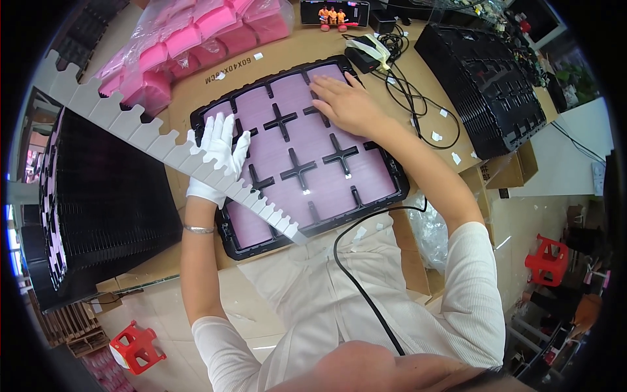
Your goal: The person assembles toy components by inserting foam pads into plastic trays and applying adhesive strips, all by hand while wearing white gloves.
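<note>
A black plastic tray (pixel 222 236) lies on the cardboard-covered table in front of me. Smooth pink-lilac sheets (pixel 264 134) fill its sections between raised black crosses. My left hand (pixel 221 147), in a white glove, rests with fingers spread at the tray's left side. Bare and flat, my right hand (pixel 349 104) lies over the far right part of the tray with its fingers stretched out. Neither hand grips anything that I can see. A long grey toothed strip (pixel 147 136) crosses the view diagonally, covering part of the glove and the tray's near edge; what supports it is not visible.
Tall stacks of black trays stand at the left (pixel 117 202) and far right (pixel 480 85). Pink blocks (pixel 215 19) in clear plastic lie at the back left. A phone (pixel 334 13) stands at the back. Black cables (pixel 418 98) trail right of the tray. Red stools (pixel 547 260) are on the floor.
</note>
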The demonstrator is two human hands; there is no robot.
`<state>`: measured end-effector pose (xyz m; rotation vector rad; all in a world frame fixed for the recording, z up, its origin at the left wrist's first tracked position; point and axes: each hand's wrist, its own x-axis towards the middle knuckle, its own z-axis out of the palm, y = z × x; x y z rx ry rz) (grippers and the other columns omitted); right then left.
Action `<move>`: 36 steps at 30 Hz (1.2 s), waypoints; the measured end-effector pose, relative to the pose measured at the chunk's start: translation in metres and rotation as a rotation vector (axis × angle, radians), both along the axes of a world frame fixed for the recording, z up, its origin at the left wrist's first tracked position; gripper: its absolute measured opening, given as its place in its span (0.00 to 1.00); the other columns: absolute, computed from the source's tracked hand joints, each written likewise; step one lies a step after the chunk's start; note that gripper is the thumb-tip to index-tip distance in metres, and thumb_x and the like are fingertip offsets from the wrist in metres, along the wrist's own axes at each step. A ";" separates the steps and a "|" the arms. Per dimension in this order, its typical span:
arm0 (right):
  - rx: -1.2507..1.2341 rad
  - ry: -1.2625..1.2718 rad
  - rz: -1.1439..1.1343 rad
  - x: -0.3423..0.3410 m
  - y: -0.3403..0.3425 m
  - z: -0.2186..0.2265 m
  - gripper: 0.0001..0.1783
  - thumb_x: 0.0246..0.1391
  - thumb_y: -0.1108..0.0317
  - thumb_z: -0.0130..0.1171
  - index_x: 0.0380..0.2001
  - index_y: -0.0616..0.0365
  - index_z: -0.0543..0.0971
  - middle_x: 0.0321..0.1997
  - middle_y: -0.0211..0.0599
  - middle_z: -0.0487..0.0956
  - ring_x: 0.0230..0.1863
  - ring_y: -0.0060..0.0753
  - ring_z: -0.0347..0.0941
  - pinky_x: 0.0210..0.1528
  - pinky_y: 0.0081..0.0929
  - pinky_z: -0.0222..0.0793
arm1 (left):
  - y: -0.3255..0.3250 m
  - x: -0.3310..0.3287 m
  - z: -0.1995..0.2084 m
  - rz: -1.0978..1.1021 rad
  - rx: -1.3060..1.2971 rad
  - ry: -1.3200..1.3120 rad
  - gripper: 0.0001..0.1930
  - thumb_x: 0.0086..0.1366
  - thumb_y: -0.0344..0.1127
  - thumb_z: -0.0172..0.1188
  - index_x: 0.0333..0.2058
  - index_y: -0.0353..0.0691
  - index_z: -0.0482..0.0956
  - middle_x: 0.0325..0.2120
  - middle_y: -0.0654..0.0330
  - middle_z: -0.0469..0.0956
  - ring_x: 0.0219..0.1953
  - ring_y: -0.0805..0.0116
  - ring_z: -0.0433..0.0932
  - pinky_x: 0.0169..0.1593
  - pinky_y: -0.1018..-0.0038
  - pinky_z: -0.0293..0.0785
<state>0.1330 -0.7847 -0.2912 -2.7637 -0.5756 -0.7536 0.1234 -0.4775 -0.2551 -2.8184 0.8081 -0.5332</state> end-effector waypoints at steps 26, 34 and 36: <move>0.099 0.435 0.303 -0.085 -0.057 0.038 0.14 0.53 0.63 0.60 0.40 0.57 0.81 0.52 0.36 0.77 0.54 0.41 0.71 0.57 0.34 0.67 | 0.042 -0.063 0.025 -0.224 -0.494 0.507 0.16 0.57 0.29 0.61 0.45 0.45 0.81 0.47 0.59 0.79 0.54 0.59 0.73 0.63 0.62 0.60; 0.190 0.462 0.362 -0.093 -0.046 0.047 0.15 0.48 0.68 0.63 0.42 0.56 0.78 0.50 0.35 0.77 0.53 0.41 0.71 0.56 0.35 0.65 | 0.031 -0.070 0.033 -0.106 -0.481 0.600 0.15 0.53 0.30 0.66 0.42 0.43 0.81 0.46 0.60 0.78 0.51 0.58 0.74 0.59 0.66 0.66; 0.178 0.420 0.415 -0.102 -0.049 0.044 0.16 0.50 0.69 0.61 0.44 0.55 0.78 0.52 0.37 0.76 0.57 0.41 0.69 0.61 0.38 0.62 | 0.037 -0.074 0.034 -0.247 -0.413 0.543 0.14 0.55 0.31 0.64 0.42 0.44 0.81 0.47 0.59 0.78 0.53 0.57 0.73 0.61 0.64 0.63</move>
